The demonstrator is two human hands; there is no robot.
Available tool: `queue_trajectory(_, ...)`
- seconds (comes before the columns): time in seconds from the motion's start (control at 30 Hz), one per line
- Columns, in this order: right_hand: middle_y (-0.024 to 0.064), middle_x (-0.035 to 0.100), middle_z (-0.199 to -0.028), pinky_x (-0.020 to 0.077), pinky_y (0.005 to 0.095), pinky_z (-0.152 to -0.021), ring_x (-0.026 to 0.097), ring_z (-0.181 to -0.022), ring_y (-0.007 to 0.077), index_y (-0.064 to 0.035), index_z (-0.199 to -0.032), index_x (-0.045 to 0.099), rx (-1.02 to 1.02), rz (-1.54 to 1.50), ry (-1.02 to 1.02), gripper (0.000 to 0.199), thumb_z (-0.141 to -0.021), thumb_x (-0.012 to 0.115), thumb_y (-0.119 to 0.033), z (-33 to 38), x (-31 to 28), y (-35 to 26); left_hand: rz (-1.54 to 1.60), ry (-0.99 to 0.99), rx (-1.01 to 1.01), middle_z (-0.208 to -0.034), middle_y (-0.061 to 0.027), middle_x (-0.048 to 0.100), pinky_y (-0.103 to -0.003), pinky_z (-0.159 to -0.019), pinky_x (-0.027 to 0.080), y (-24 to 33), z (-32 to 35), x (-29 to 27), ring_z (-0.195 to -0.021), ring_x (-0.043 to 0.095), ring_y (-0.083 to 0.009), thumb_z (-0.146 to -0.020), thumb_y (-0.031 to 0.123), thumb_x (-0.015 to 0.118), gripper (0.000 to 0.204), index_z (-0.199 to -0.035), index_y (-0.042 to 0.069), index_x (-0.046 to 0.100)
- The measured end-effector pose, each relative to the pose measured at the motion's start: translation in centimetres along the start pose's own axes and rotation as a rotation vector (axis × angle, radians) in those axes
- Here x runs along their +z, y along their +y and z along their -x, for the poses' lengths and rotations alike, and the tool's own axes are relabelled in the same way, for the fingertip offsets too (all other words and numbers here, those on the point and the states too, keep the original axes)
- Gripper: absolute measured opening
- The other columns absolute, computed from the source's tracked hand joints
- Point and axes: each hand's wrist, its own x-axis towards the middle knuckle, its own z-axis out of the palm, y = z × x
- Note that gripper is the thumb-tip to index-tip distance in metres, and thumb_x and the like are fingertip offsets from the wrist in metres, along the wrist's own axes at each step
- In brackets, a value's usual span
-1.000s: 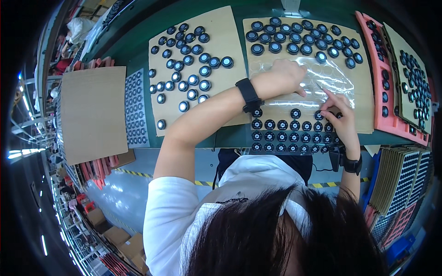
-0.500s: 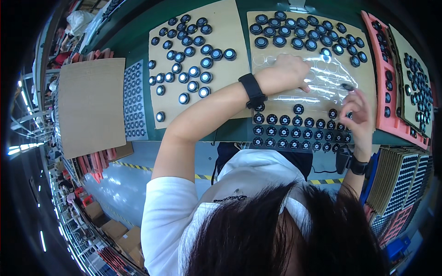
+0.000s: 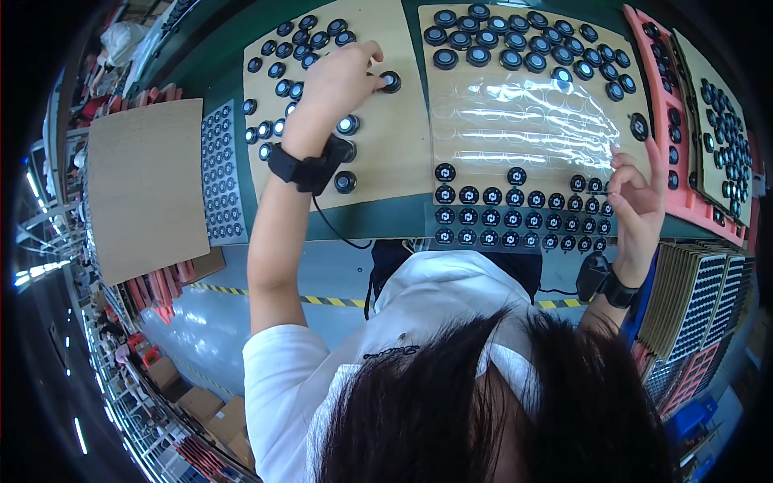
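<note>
My left hand [image 3: 342, 80] reaches over the left cardboard sheet [image 3: 394, 153]. Its fingers are apart, with a fingertip beside or touching a round black puck with a pale centre [image 3: 390, 81]. At the right end of a clear plastic sheet [image 3: 475, 149], my right hand [image 3: 638, 193] pinches with thumb and fingers at what looks like a thin black round label [image 3: 598, 191], seen nearly edge-on. Rows of black round labels with white marks [image 3: 512, 217] cover the sheet's near part. Above my right fingers, a black disc with a white mark [image 3: 638, 126] lies on the right cardboard [image 3: 423, 48].
Pucks crowd the right cardboard's far part [image 3: 515, 40]. A pink tray [image 3: 656, 97] and another puck-covered board [image 3: 717, 153] stand at the right. Left are a narrow sheet of small discs [image 3: 221, 173] and a bare brown board [image 3: 149, 189]. Stacked trays [image 3: 696, 298] sit lower right.
My left hand has swung from the clear sheet to the left cardboard. My right hand has let go of a small dark piece; a marked black disc now lies above its fingers.
</note>
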Motion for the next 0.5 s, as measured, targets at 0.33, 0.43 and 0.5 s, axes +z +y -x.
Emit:
queue_trajectory(0.33, 0.0036, 0.057, -0.075, 0.0315, 0.0344, -0.097, 0.052, -0.094, 0.0174, 0.0008, -0.134, 0.030, 0.017, -0.039, -0.066, 0.075, -0.068, 0.064, 0.007, -1.2, 3.2, -0.7, 0.406, -0.349, 0.198, -0.085, 0.0001, 0.052, -0.022, -0.052, 0.037, -0.8, -1.7, 1.2, -0.054, 0.039, -0.0060, -0.072, 0.003, 0.066, 0.029, -0.100, 0.008, 0.058)
queue_trajectory(0.43, 0.0021, 0.056, -0.071, 0.0316, 0.0343, -0.097, 0.052, -0.094, 0.0168, 0.0009, -0.134, 0.030, 0.000, -0.079, -0.041, 0.075, -0.068, 0.065, 0.006, -2.1, 3.9, -1.3, 0.844, -0.297, 0.139, -0.086, -0.0027, 0.053, -0.020, -0.052, 0.040, 2.0, -0.5, 0.5, -0.055, 0.046, -0.0052, -0.087, 0.012, 0.054, 0.032, -0.118, 0.012, 0.047)
queue_trajectory(0.5, 0.0065, 0.059, -0.088, 0.0365, 0.0336, -0.094, 0.053, -0.098, 0.0178, -0.0002, -0.134, 0.031, -0.015, -0.102, -0.065, 0.074, -0.069, 0.066, 0.006, -2.6, 3.8, -1.9, 0.972, -0.441, 0.179, -0.093, -0.0085, 0.056, -0.021, -0.060, 0.048, 3.5, 0.0, -1.0, -0.069, 0.059, -0.0105, -0.090, 0.015, 0.050, 0.033, -0.122, 0.009, 0.043)
